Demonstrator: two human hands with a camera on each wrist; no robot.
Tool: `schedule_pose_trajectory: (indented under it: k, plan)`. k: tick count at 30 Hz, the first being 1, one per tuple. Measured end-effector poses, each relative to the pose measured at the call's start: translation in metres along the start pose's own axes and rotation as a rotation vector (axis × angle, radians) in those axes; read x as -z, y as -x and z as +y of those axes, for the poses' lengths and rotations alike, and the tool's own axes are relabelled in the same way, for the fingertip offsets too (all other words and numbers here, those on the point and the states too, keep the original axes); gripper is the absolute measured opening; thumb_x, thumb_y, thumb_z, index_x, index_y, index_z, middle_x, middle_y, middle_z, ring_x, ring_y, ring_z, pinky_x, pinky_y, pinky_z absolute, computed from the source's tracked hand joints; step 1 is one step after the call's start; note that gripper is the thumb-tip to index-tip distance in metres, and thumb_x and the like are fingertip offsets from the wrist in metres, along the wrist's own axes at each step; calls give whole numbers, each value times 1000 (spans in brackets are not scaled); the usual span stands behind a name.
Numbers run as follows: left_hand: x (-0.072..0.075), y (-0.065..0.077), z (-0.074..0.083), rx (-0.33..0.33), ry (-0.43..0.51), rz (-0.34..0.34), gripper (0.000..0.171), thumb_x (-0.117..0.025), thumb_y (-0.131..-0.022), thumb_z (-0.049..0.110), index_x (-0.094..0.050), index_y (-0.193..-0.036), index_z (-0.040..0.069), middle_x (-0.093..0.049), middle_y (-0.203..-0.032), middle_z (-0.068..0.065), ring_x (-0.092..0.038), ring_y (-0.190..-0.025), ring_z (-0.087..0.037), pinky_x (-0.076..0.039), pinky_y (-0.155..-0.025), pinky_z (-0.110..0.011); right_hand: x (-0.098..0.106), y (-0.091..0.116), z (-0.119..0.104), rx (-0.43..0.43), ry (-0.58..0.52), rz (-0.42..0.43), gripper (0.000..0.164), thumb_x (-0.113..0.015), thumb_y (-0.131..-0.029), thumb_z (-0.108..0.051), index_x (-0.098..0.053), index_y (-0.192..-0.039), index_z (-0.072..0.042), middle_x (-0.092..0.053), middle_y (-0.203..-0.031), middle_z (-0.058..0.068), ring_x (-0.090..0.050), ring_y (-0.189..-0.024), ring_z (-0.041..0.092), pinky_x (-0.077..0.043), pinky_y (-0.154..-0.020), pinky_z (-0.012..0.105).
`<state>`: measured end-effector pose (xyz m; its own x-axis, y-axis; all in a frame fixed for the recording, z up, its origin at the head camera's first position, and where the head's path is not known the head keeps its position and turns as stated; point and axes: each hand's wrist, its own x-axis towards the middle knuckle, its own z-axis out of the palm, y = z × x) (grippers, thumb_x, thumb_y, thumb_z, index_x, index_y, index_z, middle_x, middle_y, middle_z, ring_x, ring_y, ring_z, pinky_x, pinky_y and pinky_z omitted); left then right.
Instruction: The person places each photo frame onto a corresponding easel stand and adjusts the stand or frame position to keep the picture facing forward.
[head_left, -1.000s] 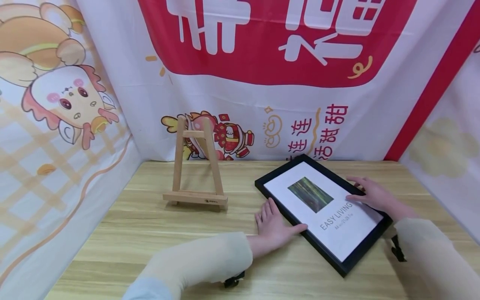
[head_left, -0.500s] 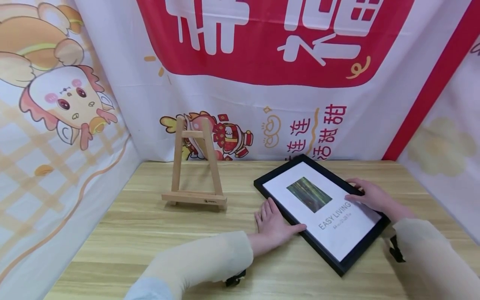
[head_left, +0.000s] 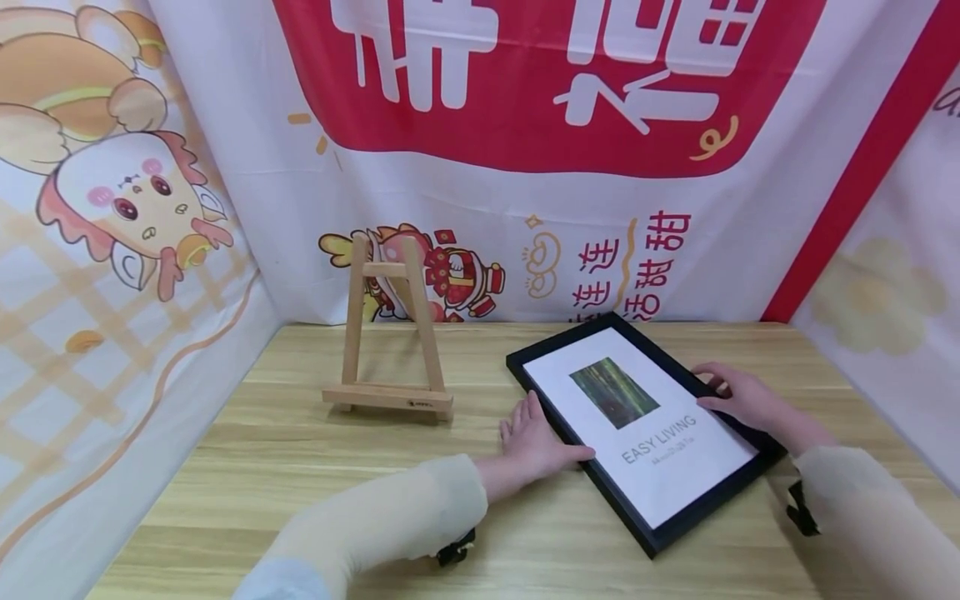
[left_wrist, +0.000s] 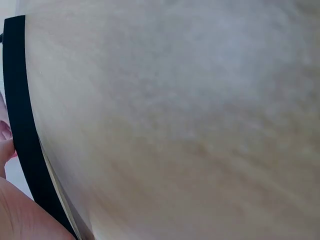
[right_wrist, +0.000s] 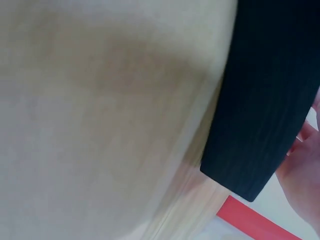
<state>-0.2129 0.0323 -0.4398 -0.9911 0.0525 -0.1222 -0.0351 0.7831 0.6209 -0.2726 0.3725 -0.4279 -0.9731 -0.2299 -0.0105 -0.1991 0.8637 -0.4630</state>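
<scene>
I have a black picture frame (head_left: 712, 500) right of the wooden easel (head_left: 386, 397), over the tabletop (head_left: 247, 433); white sheet (head_left: 663, 492) inside, printed EASY LIVING. Left hand (head_left: 534, 442): fingers spread, thumb touching the rim, no grip. Right hand (head_left: 742, 400): fingers bent, pinching the opposite edge. Right wrist feed shows me plain black framing (sheet and easel: head feed only).

The picture frame (head_left: 712, 500) looks smooth and matt from here, its insert (head_left: 675, 487) like paper; the easel (head_left: 386, 396) is smooth wood, the tabletop (head_left: 352, 450) grained wood, the backdrop (head_left: 450, 187) softly creased cloth.
</scene>
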Motion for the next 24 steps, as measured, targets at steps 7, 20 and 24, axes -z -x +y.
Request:
schedule_pose_trajectory:
  k: [7, 20, 24]
  plan:
    - [5, -4, -7, -27, 54, -13, 119, -85, -68, 49, -18, -153, 0, -25, -156, -18, -20, -144, -30, -10, -116, -52, 0, 13, -5, 4, -22, -32, 59, -74, -87, -19, -46, -135, 1, -60, -99, 18, -59, -86, 30, -53, -74, 49]
    - [26, -5, -31, -89, 114, -88, 100, -80, -77, 41, -26, -153, 5, -29, -155, -17, -17, -145, -30, -2, -116, -53, -10, 39, -23, -22, -48, -95, 72, -73, -87, -32, -41, -138, 7, -59, -102, 18, -58, -87, 28, -53, -74, 48]
    - [27, -2, -36, -117, 119, -98, 102, -80, -76, 41, -25, -153, 3, -29, -155, -17, -16, -145, -31, -1, -116, -53, -17, 44, -26, -13, -48, -57, 68, -74, -87, -30, -46, -135, 9, -60, -101, 15, -57, -85, 25, -53, -73, 43]
